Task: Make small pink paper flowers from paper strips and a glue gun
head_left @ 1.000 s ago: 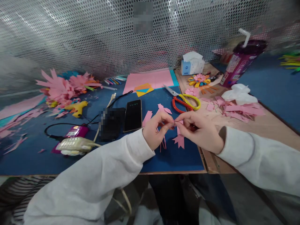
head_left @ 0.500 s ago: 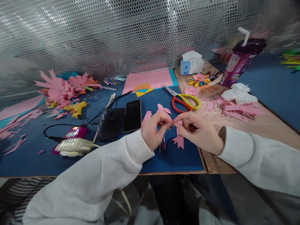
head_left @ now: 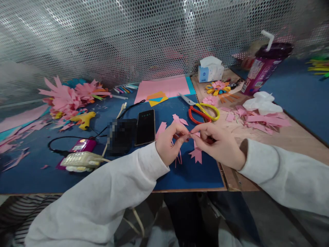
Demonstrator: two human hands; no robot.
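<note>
The left hand and right hand, fingertips nearly meeting, pinch a tiny, thin pinkish piece, probably paper. Light, even pressure should avoid tearing.

A tiny pinkish piece is pinched between the fingertips of the left hand and right hand, mostly covered, so its material and full outline cannot be made out. Just beneath lie pink paper cuttings: a zigzag-ended strip, its notched end toward the person and its far part hidden by the right hand, and thin pink slivers beside the left. Past the left hand are a broad slanting strip and a many-pointed pink cutting, both partly covered
</note>
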